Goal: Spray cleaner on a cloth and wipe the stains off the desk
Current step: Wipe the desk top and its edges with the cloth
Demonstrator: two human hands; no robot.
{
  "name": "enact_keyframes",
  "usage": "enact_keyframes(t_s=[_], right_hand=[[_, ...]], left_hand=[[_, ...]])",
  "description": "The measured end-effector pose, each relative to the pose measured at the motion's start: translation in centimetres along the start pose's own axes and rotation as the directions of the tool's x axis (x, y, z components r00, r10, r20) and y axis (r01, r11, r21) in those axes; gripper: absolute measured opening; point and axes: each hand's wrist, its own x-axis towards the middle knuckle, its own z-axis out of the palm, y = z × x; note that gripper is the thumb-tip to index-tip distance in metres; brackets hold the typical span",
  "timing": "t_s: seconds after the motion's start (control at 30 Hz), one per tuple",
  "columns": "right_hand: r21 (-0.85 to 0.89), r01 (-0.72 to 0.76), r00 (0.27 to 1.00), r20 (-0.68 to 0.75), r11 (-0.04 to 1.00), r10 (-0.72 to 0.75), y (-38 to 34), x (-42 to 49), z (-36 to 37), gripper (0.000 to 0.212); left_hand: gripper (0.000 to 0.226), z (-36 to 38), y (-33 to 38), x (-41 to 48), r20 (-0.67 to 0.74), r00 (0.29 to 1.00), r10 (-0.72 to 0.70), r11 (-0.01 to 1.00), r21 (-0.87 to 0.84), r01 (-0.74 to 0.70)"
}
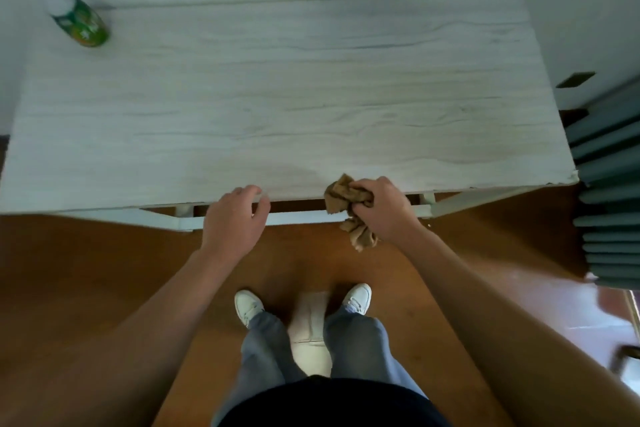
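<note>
1. Pale wood-grain tabletop (277,80) runs against a white wall. The spray bottle (81,22) stands in its far corner at ten o'clock, well apart from both hands.
2. At the near edge, around five o'clock, the right hand (384,208) clutches a bunched brown cloth (341,196), its tail hanging below the fist.
3. The left hand (235,215) hovers at six o'clock over the same edge, fingers loose, holding nothing.
4. Whether the cloth is damp I cannot tell, so spraying may be done or not yet begun.
5. Faint dull patches show by the front edge and toward three o'clock. I'd judge some wiping remains.
</note>
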Motion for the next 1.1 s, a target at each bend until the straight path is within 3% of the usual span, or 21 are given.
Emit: enact_keyframes(t_s=[0.13,0.27,0.33,0.67,0.9,1.1], right_hand=[[0.037,0.08,0.994,0.071,0.996,-0.082,-6.8,-2.3,5.1,0.035],[0.039,0.138,0.985,0.103,0.99,-0.141,-13.2,-4.9,10.2,0.042],[0.049,0.15,0.981,0.12,0.987,-0.155,-16.1,-5.7,12.5,0.041],[0.006,0.317,0.933,0.178,0.948,-0.313,-29.8,-3.1,18.4,0.043],[-0.012,0.412,0.89,0.219,0.911,-0.4,-37.1,3.5,21.8,0.042],[-0.089,0.556,0.8,0.328,0.826,-0.503,-44.6,10.2,28.0,0.043]], left_hand=[[0.045,-2.6,-7.2,-5.1,0.048,0.95,-0.309,0.898,-0.314,0.308],[0.033,-4.4,-15.4,-9.0,0.195,0.838,-0.51,0.577,-0.645,0.501],[0.028,-5.4,-19.3,-10.9,0.243,0.805,-0.541,0.474,-0.703,0.531],[0.025,-10.8,-32.7,-13.5,0.245,0.7,-0.671,0.295,-0.778,0.555],[0.028,-12.9,-37.1,-8.8,0.192,0.656,-0.73,0.306,-0.766,0.565],[0.025,-13.9,-40.7,-5.2,0.136,0.603,-0.786,0.322,-0.742,0.588]])
